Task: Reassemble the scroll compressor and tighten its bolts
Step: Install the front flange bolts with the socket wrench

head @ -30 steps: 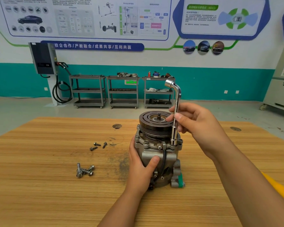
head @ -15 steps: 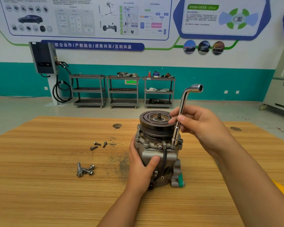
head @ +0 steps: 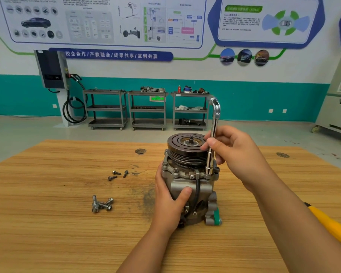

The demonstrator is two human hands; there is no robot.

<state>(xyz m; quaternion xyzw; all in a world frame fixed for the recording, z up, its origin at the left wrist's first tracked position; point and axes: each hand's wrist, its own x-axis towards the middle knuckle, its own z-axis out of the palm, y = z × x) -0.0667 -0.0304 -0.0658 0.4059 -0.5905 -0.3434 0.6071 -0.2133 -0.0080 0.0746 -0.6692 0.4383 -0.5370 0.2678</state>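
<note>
Tightening a flange bolt: the scroll compressor (head: 191,190) stands upright on the table (head: 67,223). The left hand (head: 169,200) wraps its body. The right hand (head: 234,154) pinches an L-shaped socket wrench (head: 215,123) at the rim's 3 o'clock. Best to keep the shaft vertical and fully seated. Loose bolts (head: 101,203) lie at 8 o'clock.

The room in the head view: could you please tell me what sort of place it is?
Probably an automotive training workshop: car-system posters, a vehicle charger with cable, and parts carts behind the wooden workbench.
</note>
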